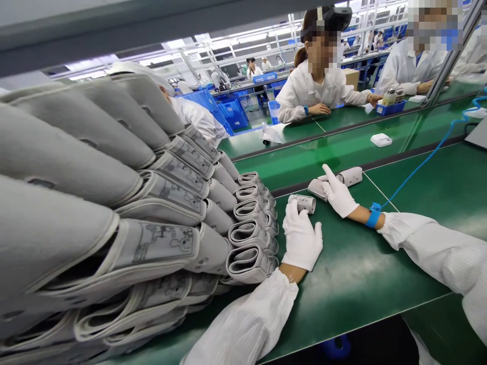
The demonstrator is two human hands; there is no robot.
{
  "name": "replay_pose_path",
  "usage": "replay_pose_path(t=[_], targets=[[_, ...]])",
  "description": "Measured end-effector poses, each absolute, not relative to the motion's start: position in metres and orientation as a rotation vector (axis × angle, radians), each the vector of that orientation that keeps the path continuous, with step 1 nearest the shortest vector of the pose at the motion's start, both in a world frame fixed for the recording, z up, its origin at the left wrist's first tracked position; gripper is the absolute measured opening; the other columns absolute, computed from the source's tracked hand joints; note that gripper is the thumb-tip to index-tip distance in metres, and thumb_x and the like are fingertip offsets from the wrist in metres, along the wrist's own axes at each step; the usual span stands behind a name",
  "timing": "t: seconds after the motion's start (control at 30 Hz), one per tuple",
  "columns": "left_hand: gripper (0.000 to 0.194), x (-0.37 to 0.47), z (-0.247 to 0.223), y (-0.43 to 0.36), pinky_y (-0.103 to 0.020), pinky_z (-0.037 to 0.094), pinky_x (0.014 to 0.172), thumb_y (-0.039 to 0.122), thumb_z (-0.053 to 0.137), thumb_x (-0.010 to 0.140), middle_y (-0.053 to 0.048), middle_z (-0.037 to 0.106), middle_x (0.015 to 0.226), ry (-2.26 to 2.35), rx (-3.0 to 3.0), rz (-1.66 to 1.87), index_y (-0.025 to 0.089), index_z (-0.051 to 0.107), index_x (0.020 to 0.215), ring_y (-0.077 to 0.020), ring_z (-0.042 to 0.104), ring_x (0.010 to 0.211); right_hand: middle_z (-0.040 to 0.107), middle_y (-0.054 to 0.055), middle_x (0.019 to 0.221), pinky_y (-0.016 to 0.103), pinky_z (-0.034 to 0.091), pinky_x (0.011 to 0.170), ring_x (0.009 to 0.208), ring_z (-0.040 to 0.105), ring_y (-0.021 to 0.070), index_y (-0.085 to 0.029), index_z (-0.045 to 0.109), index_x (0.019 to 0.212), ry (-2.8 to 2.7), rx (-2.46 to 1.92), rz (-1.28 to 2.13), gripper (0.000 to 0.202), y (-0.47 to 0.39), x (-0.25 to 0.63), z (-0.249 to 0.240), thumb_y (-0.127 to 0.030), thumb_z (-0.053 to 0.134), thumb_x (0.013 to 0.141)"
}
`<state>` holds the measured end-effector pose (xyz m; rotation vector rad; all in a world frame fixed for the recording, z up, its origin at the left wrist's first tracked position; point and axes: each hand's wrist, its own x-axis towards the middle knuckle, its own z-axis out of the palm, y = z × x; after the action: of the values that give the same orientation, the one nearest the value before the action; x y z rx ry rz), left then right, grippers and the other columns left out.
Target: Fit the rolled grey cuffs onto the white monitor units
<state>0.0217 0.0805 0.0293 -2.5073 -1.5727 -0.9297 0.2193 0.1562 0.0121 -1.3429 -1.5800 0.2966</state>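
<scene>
My left hand, in a white glove, lies over the green table with its fingertips on a small rolled grey cuff that bears printed drawings. The fingers are spread rather than wrapped round it. My right hand, also gloved and with a blue strap at the wrist, is at another grey cuff near the conveyor's edge. Its index finger points outward, and its other fingers rest over the cuff's folded part. Left of my hands stands a large stack of folded grey cuffs.
Beyond the table runs a green conveyor carrying a white object. A blue cord leads from my right wrist. Across sit people in white coats, near a blue bin with bottles. A metal post stands right.
</scene>
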Motion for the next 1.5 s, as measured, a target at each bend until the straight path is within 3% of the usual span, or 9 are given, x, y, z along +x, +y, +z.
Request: replay_pose_path(t=[0.17,0.33,0.5,0.63,0.77,0.87,1.07,1.23,1.5], targets=[[0.037,0.021,0.03,0.081,-0.064,0.037,0.118,0.028,0.069,0.087,-0.032,0.045,0.148,-1.543,-2.483,-0.88,0.009,0.058,0.117,-0.0477,0.041,0.146,0.069,0.013,0.134,0.043,0.057,0.103,0.113,0.07,0.0284,-0.016,0.029,0.169,-1.577,-1.342,0.235,0.063,0.158,0.221,0.01,-0.037,0.035,0.11],[0.04,0.021,0.027,0.08,-0.061,0.038,0.115,0.033,0.068,0.09,-0.023,0.059,0.13,-1.539,-2.458,-0.854,0.01,0.059,0.122,-0.0419,0.054,0.128,0.07,0.014,0.133,0.046,0.056,0.106,0.114,0.07,0.029,-0.016,0.03,0.169,-1.557,-1.311,0.214,0.062,0.161,0.224,0.008,-0.036,0.035,0.11],[0.057,0.021,0.024,0.08,-0.059,0.041,0.109,0.033,0.066,0.091,-0.019,0.063,0.118,-1.56,-2.44,-0.822,0.006,0.052,0.139,-0.037,0.06,0.111,0.063,0.015,0.146,0.049,0.05,0.116,0.131,0.063,0.0294,-0.017,0.033,0.167,-1.544,-1.27,0.18,0.061,0.164,0.226,0.002,-0.031,0.035,0.108],[0.057,0.021,0.027,0.079,-0.059,0.039,0.113,0.033,0.064,0.092,-0.022,0.061,0.128,-1.473,-2.462,-0.856,0.009,0.051,0.143,-0.0389,0.057,0.122,0.06,0.014,0.15,0.049,0.047,0.121,0.136,0.06,0.0284,-0.017,0.035,0.166,-1.54,-1.253,0.151,0.067,0.167,0.227,-0.003,-0.019,0.041,0.099],[0.057,0.02,0.038,0.076,-0.06,0.03,0.122,0.029,0.065,0.091,-0.022,0.046,0.154,-1.315,-2.535,-0.884,0.017,0.052,0.146,-0.0406,0.041,0.147,0.064,0.015,0.143,0.05,0.048,0.12,0.131,0.063,0.028,-0.015,0.037,0.165,-1.556,-1.239,0.137,0.07,0.167,0.228,-0.002,-0.014,0.042,0.095],[0.054,0.021,0.045,0.076,-0.059,0.034,0.121,0.024,0.066,0.088,-0.022,0.044,0.157,-1.262,-2.64,-0.848,0.016,0.056,0.14,-0.0411,0.038,0.148,0.06,0.016,0.146,0.051,0.044,0.123,0.136,0.059,0.0298,-0.015,0.041,0.164,-1.591,-1.213,0.108,0.069,0.165,0.228,0.003,-0.014,0.043,0.095],[0.046,0.021,0.046,0.079,-0.058,0.041,0.116,0.025,0.064,0.089,-0.019,0.053,0.15,-1.319,-2.65,-0.81,0.019,0.059,0.134,-0.0393,0.047,0.141,0.058,0.016,0.146,0.052,0.044,0.121,0.136,0.057,0.0328,-0.019,0.075,0.127,-1.737,-1.199,0.055,0.043,0.162,0.225,0.014,-0.016,0.048,0.094],[0.055,0.022,0.041,0.08,-0.06,0.039,0.117,0.026,0.065,0.089,-0.025,0.045,0.159,-1.387,-2.605,-0.796,0.012,0.055,0.141,-0.0427,0.039,0.15,0.059,0.016,0.144,0.054,0.045,0.118,0.134,0.057,0.0336,-0.018,0.071,0.131,-1.817,-1.238,0.026,0.051,0.157,0.221,0.019,-0.007,0.047,0.087],[0.056,0.021,0.047,0.077,-0.058,0.037,0.119,0.027,0.061,0.092,-0.024,0.041,0.162,-1.438,-2.637,-0.725,0.011,0.051,0.145,-0.0415,0.034,0.152,0.056,0.015,0.15,0.054,0.049,0.114,0.134,0.058,0.0364,-0.018,0.06,0.143,-1.933,-1.356,0.031,0.074,0.143,0.213,0.038,-0.003,0.056,0.07]])
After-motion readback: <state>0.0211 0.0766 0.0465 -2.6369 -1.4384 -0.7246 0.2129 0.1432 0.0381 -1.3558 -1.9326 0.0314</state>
